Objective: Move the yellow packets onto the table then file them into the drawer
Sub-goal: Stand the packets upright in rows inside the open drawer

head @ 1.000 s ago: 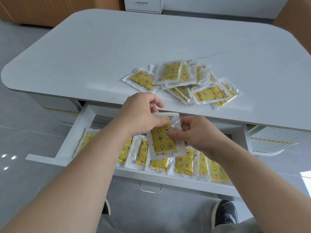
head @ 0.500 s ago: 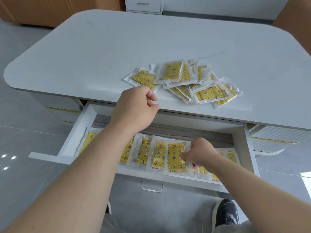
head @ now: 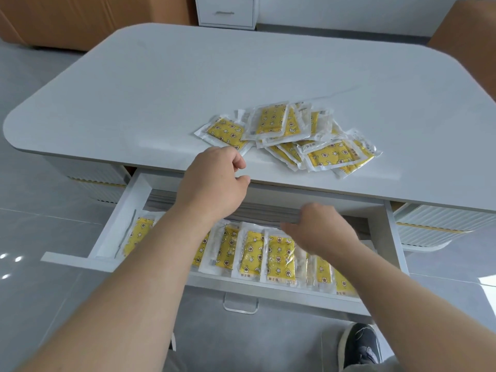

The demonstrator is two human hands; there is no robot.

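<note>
Now, head view: the filing is about half done.
The drawer [head: 120, 208] stands pulled out, and a row of yellow packets [head: 280, 253] already lies inside it, side by side and overlapping. A loose pile of packets [head: 295, 138] waits on the table [head: 241, 76], just behind the drawer. The left hand [head: 214, 181] hovers above the drawer's back edge, near this pile, fingers loosely curled and holding nothing. The right hand [head: 322, 229] is blurred above the row in the drawer; it looks released and empty. I judge that moving to the table is finished and the pile remains to file.
</note>
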